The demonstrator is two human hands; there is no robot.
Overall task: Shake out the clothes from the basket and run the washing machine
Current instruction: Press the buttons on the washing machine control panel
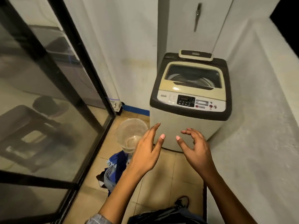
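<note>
A top-loading washing machine (189, 101) stands against the far wall with its lid down and a control panel (191, 101) along its front edge. Both my hands hover in front of its body, holding nothing. My left hand (146, 151) has straight, spread fingers. My right hand (195, 146) has loosely curved fingers. A pile of blue and dark clothes (111, 168) lies on the tiled floor below my left forearm. More dark fabric (168, 214) shows at the bottom edge; I cannot tell whether a basket is under it.
A clear plastic bucket (131, 135) stands on the floor left of the machine. A black-framed glass door (53, 88) runs along the left. A rough white wall (258, 126) closes the right side. Tiled floor (169, 175) lies between me and the machine.
</note>
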